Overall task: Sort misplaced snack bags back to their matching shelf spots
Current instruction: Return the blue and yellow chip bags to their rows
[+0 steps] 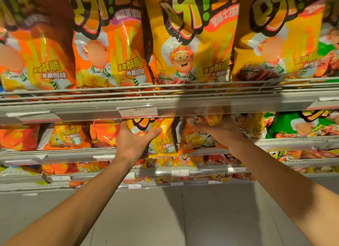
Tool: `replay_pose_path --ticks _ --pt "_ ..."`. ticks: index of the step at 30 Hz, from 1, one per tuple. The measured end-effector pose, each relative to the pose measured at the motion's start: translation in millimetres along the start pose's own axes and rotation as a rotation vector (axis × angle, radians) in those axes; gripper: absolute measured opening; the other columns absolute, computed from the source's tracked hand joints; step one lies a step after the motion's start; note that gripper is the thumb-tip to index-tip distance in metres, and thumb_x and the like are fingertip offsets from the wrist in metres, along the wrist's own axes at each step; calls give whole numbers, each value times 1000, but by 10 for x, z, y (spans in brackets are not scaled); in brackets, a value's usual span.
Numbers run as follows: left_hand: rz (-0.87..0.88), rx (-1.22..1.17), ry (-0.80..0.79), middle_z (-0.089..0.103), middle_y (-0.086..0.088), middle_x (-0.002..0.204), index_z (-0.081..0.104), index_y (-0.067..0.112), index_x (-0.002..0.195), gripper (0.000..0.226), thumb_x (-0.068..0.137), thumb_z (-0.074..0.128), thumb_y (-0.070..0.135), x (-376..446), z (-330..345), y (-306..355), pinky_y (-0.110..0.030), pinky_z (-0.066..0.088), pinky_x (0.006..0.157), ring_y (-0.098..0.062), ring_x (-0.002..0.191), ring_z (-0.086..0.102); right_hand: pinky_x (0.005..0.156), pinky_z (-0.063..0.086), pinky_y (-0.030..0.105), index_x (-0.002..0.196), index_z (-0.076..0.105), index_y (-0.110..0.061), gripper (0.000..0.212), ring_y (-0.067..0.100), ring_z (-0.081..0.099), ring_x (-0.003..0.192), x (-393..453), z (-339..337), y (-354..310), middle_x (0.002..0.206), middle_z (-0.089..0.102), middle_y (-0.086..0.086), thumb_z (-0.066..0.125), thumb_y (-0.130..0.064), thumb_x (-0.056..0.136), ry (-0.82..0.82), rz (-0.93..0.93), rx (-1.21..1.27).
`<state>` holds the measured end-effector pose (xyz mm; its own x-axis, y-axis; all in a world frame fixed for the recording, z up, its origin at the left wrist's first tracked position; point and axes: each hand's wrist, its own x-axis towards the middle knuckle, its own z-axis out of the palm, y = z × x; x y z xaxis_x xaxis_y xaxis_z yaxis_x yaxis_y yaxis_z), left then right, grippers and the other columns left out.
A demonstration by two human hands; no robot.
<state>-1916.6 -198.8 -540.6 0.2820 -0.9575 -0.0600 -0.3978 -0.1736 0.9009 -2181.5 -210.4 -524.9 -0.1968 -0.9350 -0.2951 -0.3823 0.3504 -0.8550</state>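
Note:
On the second shelf (pixel 91 151), my left hand (pixel 133 142) grips a small yellow snack bag (pixel 163 135) from its left side, with the thumb across the bag's front. Just to the right, my right hand (pixel 222 129) holds the top of a small orange snack bag (pixel 197 141), fingers curled over its upper edge under the shelf lip. Both bags stand upright, side by side, at the front of the shelf. The upper part of each bag is hidden by the shelf rail above.
Large orange bags (pixel 110 49) and large yellow bags (pixel 190 43) fill the top shelf behind a wire rail (pixel 165 88). A price tag (pixel 138 110) hangs on that rail. Green bags (pixel 293 124) sit at right, small orange bags (pixel 67 137) at left. Lower shelves hold more bags; grey floor below.

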Motion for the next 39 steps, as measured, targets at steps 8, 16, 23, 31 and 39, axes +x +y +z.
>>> replay_pose_path --ticks 8,16,23,31,39 --pt "-163 -46 -22 68 1 115 55 21 126 86 56 89 59 -46 167 14 -51 47 104 -24 112 61 94 53 36 125 60 -37 91 10 67 105 -471 -202 530 109 72 -19 89 -68 44 -34 24 -23" --pt "-232 -49 -87 74 -5 90 71 10 90 51 63 88 50 110 769 361 -32 56 78 -23 94 70 87 57 39 126 60 -33 87 15 71 101 -780 -818 1064 110 74 -11 92 -56 48 176 74 16" --pt "-306 -33 -192 66 -4 70 66 8 72 43 68 88 44 141 1315 512 -13 43 51 -8 60 55 99 54 47 129 59 -31 88 19 69 107 -746 -1123 1210 113 75 -8 95 -53 52 264 107 -12" --pt "-262 39 -280 53 5 54 57 13 67 46 71 84 49 127 1650 478 -22 43 61 -14 60 53 79 61 38 124 60 -30 86 12 73 92 -778 -1192 1270 103 76 -10 93 -56 49 257 102 31" --pt "-182 74 -335 70 -5 87 62 14 100 54 69 84 53 100 1528 343 -31 54 73 -24 86 68 90 60 45 129 58 -33 91 11 74 100 -823 -920 1112 110 76 -11 94 -55 48 202 61 147"
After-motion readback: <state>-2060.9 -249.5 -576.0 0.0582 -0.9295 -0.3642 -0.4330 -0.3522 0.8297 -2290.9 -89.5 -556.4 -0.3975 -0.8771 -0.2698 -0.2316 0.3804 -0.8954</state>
